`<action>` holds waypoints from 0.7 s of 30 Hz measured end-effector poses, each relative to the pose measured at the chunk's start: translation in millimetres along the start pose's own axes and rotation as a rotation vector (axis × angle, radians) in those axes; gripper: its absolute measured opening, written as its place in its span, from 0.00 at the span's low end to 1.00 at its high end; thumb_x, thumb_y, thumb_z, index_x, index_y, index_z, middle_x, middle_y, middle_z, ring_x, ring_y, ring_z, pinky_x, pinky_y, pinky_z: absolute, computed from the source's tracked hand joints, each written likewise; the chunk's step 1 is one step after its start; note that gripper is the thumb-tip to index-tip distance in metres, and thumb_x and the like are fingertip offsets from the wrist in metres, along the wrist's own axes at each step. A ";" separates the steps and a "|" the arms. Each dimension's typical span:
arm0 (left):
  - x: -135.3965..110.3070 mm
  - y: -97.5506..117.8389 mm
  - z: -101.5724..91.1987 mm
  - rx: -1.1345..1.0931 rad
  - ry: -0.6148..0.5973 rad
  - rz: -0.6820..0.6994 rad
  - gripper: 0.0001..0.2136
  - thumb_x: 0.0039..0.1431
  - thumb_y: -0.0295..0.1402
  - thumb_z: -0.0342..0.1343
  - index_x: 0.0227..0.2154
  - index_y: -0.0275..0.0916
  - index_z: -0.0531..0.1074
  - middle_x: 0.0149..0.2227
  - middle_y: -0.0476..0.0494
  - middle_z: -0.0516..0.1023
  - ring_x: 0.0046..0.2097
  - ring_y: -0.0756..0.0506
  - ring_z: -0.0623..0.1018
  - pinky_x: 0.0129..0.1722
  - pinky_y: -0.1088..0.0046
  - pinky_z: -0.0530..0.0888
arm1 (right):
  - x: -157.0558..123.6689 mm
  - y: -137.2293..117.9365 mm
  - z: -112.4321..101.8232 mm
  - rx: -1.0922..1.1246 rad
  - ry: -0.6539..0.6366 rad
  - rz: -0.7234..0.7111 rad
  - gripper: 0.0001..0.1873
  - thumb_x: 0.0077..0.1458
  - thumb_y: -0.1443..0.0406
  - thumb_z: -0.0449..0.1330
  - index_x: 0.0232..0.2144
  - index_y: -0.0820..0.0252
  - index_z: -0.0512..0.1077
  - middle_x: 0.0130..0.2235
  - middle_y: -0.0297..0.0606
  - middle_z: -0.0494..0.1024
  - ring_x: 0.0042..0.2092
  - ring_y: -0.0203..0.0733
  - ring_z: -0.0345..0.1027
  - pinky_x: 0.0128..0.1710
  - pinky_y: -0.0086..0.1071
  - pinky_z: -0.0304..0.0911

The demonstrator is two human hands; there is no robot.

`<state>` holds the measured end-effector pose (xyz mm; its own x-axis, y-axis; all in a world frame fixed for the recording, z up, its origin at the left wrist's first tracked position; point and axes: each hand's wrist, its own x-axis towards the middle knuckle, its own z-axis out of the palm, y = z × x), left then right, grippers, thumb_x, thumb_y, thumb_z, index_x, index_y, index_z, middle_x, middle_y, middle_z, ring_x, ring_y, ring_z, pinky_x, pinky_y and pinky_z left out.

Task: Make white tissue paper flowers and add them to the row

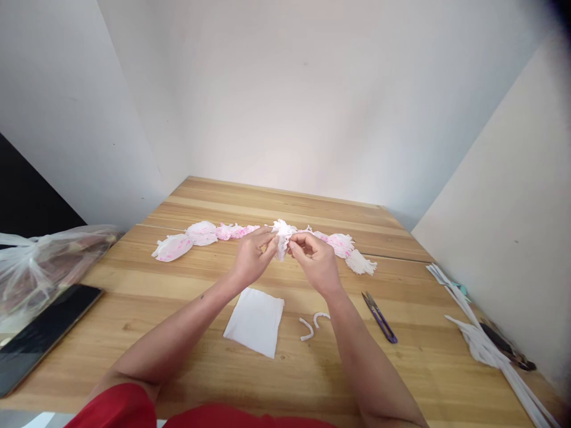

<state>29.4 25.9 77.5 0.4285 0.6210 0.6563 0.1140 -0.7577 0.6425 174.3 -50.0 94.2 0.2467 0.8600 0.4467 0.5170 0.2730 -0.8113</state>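
Above the middle of the table, my left hand [252, 257] pinches one side of a white ruffled bundle [282, 229] of thin, crinkled paper or cloth. The fingers of my right hand [316, 261] are closed on its other edge. Behind my hands lie gathered white puffs with pink specks: a left row [203, 233] and a right row [341, 244]. Whether these rows join the held bundle is hidden by my hands. Nearer to me are a flat white square sheet [255, 322] and two short curved white strips [307, 329].
Purple-handled thread snips [379, 318] lie to the right of my right forearm. White strips [482, 345] and a dark-handled tool [508, 345] sit along the right edge. On the left are a phone [44, 333] and a knotted clear plastic bag [53, 261]. Walls stand behind the table [178, 309].
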 end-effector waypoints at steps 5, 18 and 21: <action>-2.1 4.9 -8.7 -0.068 0.004 -0.072 0.17 0.62 0.34 0.45 0.18 0.37 0.62 0.24 0.47 0.67 0.31 0.49 0.67 0.33 0.73 0.62 | -10.6 -1.2 -9.8 0.174 -0.001 0.115 0.08 0.52 0.60 0.60 0.32 0.58 0.74 0.32 0.35 0.77 0.31 0.36 0.71 0.32 0.30 0.70; -45.2 28.6 -19.7 -0.077 0.049 -0.112 0.17 0.61 0.33 0.45 0.17 0.38 0.54 0.21 0.51 0.58 0.27 0.51 0.62 0.31 0.73 0.59 | -65.6 -12.7 -6.8 0.356 0.079 0.138 0.21 0.52 0.52 0.60 0.45 0.56 0.71 0.42 0.41 0.76 0.40 0.41 0.71 0.32 0.34 0.72; -57.1 40.2 -21.7 0.079 0.078 -0.022 0.17 0.62 0.32 0.45 0.17 0.37 0.58 0.22 0.49 0.62 0.28 0.50 0.64 0.32 0.73 0.61 | -76.7 -21.8 2.6 0.229 0.054 0.080 0.26 0.52 0.52 0.60 0.51 0.56 0.69 0.46 0.43 0.74 0.45 0.44 0.69 0.33 0.33 0.71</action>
<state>-9.9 -35.7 74.4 0.3547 0.6488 0.6733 0.1945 -0.7555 0.6256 142.0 -120.8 76.7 0.3256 0.8603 0.3922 0.2967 0.3009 -0.9063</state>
